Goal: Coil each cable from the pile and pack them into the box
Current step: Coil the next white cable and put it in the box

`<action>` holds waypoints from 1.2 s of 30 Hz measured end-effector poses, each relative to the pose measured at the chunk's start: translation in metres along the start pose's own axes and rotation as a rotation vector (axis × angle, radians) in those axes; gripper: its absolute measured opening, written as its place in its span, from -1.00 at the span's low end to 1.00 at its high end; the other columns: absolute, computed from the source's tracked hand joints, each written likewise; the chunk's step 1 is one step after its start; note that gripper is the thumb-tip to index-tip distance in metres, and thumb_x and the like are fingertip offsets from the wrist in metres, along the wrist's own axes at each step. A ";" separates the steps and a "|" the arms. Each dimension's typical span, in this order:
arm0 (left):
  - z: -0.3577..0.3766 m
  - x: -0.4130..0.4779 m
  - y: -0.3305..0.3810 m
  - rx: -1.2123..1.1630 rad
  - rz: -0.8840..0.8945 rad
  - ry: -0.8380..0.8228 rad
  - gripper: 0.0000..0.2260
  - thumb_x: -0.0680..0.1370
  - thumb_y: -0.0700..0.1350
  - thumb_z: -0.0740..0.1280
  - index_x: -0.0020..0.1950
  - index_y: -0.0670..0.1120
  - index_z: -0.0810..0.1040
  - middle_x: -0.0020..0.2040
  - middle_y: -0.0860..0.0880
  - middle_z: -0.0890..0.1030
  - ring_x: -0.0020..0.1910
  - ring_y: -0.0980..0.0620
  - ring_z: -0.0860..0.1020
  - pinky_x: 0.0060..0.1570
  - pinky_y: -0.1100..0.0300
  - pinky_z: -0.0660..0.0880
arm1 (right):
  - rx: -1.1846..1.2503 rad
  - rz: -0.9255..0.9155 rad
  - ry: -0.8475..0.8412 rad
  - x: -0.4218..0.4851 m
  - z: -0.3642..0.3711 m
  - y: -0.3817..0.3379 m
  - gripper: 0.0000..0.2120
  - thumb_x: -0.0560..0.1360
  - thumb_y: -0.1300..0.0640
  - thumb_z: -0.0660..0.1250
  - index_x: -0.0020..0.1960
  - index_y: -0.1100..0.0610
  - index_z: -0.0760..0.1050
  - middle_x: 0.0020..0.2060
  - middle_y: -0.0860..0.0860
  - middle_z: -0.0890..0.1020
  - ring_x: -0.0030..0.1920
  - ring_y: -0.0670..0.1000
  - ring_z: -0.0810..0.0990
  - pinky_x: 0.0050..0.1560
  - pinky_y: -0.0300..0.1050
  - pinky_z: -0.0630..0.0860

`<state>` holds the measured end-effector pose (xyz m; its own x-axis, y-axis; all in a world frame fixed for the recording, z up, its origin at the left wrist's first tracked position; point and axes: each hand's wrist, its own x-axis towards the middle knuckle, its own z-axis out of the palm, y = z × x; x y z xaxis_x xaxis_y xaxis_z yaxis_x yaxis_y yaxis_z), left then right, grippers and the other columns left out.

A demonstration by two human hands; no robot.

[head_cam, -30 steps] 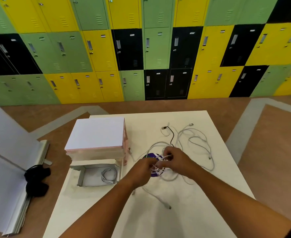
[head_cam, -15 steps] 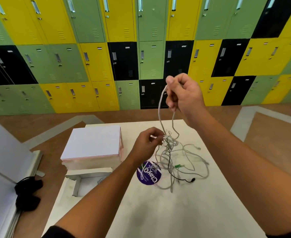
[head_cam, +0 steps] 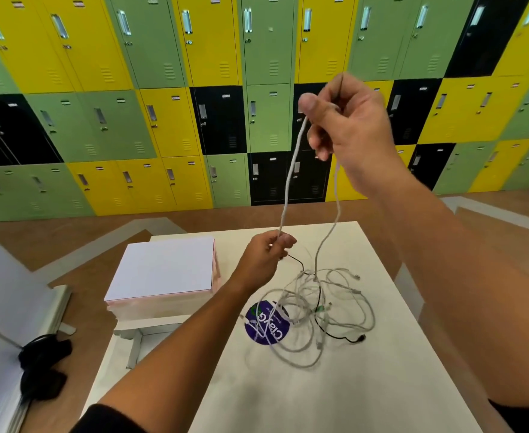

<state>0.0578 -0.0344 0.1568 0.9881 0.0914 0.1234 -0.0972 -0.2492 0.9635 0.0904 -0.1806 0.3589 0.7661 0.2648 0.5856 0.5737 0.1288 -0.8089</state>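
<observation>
Head view: white cable (head_cam: 289,176) taut between hands

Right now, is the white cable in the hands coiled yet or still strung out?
Strung out. The white cable runs straight between the right hand and left hand, its other strand trailing into the pile.

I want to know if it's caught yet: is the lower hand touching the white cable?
Touching. The head view shows the left hand pinching the white cable between its fingertips, with no gap showing there.
</observation>
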 end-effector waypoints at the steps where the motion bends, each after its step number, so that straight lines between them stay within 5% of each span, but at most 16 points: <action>1: -0.002 0.001 0.005 -0.047 -0.014 0.018 -0.75 0.70 -0.10 0.18 0.03 -0.12 0.63 -0.03 -0.10 0.69 -0.08 -0.05 0.65 -0.21 0.36 0.50 | 0.004 0.009 -0.021 0.001 -0.001 0.002 -0.75 0.56 0.08 0.42 -0.17 0.08 0.37 -0.33 0.06 0.50 -0.46 0.03 0.50 -0.53 -0.19 0.38; 5: -0.009 0.009 0.023 -0.257 -0.030 0.038 -0.74 0.72 -0.15 0.10 0.10 -0.10 0.60 -0.07 -0.09 0.71 -0.08 -0.08 0.69 -0.11 0.07 0.54 | -0.010 0.196 -0.098 -0.009 0.004 0.025 -0.75 0.59 0.00 0.36 -0.14 0.12 0.40 -0.22 0.12 0.57 -0.47 0.02 0.50 -0.55 -0.20 0.39; 8: -0.008 0.010 0.031 -0.203 -0.035 -0.093 -0.73 0.71 -0.20 0.10 0.30 -0.11 0.54 0.00 -0.04 0.70 -0.04 -0.04 0.66 -0.12 0.05 0.53 | 0.011 0.277 -0.077 -0.018 0.009 0.037 -0.74 0.60 0.00 0.33 -0.15 0.14 0.42 -0.25 0.11 0.57 -0.47 0.02 0.48 -0.56 -0.20 0.38; 10: -0.001 0.004 0.037 -0.195 -0.069 -0.230 -0.71 0.72 -0.17 0.11 0.41 -0.07 0.45 -0.05 -0.04 0.65 -0.18 -0.04 0.63 -0.24 0.10 0.52 | 0.039 0.322 -0.088 -0.021 0.016 0.039 -0.74 0.60 -0.01 0.33 -0.14 0.16 0.43 -0.27 0.09 0.57 -0.47 0.02 0.48 -0.55 -0.20 0.38; 15: 0.021 -0.010 0.038 -0.094 -0.106 -0.458 -0.79 0.72 -0.10 0.14 0.07 -0.02 0.58 -0.28 -0.06 0.48 -0.42 0.01 0.48 -0.38 0.19 0.46 | 0.299 0.449 -0.173 -0.028 0.033 0.030 -0.78 0.60 0.01 0.33 -0.09 0.16 0.43 -0.22 0.09 0.58 -0.47 0.02 0.47 -0.54 -0.21 0.36; 19: 0.012 -0.003 0.044 -0.266 -0.104 -0.194 -0.66 0.72 -0.05 0.13 -0.16 -0.14 0.55 -0.39 -0.02 0.46 -0.43 -0.02 0.53 -0.31 0.12 0.46 | 0.182 0.412 -0.080 -0.030 0.017 0.034 -0.81 0.59 -0.02 0.34 0.09 0.10 0.49 0.09 0.08 0.64 -0.45 0.01 0.50 -0.51 -0.17 0.46; 23: -0.008 0.009 0.068 -0.440 -0.014 -0.005 -0.66 0.71 -0.04 0.14 -0.18 -0.11 0.55 -0.41 -0.02 0.45 -0.39 -0.04 0.50 -0.29 0.09 0.50 | 0.076 0.447 0.023 -0.052 -0.006 0.074 -0.54 0.57 -0.10 0.35 0.40 0.02 0.37 0.16 -0.08 0.57 -0.43 -0.05 0.49 -0.32 -0.01 0.57; 25: -0.012 0.012 0.082 -0.485 0.042 0.003 -0.66 0.71 -0.04 0.13 -0.15 -0.11 0.55 -0.40 -0.02 0.44 -0.38 -0.04 0.49 -0.28 0.09 0.50 | -0.002 0.561 -0.109 -0.072 -0.013 0.104 -0.53 0.53 -0.11 0.38 0.37 0.06 0.44 0.10 -0.01 0.61 -0.40 -0.05 0.50 -0.33 -0.01 0.56; 30: -0.011 0.015 0.088 -0.427 0.105 0.025 -0.66 0.73 -0.05 0.09 -0.04 -0.17 0.58 -0.38 -0.02 0.43 -0.39 0.02 0.47 -0.33 0.16 0.50 | -0.343 0.846 -0.543 -0.119 -0.017 0.151 -0.85 0.62 0.19 0.30 0.05 0.23 0.62 -0.02 0.15 0.70 -0.24 0.01 0.63 -0.29 -0.11 0.53; 32: -0.011 0.015 0.076 -0.296 0.072 0.058 -0.68 0.73 -0.06 0.09 0.14 -0.17 0.60 -0.38 0.01 0.41 -0.41 0.08 0.40 -0.35 0.15 0.45 | -0.326 0.824 -0.446 -0.115 -0.016 0.149 -0.81 0.64 0.22 0.23 0.05 0.26 0.61 -0.07 0.18 0.71 -0.29 0.03 0.62 -0.33 -0.13 0.51; 36: -0.012 0.012 0.044 -0.147 -0.034 0.107 -0.71 0.72 -0.08 0.10 0.36 -0.07 0.51 -0.39 0.03 0.33 -0.41 0.10 0.31 -0.41 0.15 0.32 | -0.132 0.514 0.095 -0.076 -0.021 0.120 -0.83 0.64 0.20 0.26 0.03 0.25 0.60 -0.34 0.12 0.68 -0.53 0.00 0.47 -0.50 -0.18 0.38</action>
<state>0.0638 -0.0332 0.2035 0.9736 0.2013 0.1076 -0.0886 -0.1010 0.9909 0.1073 -0.2057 0.2190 0.9770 0.1740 0.1233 0.1449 -0.1175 -0.9825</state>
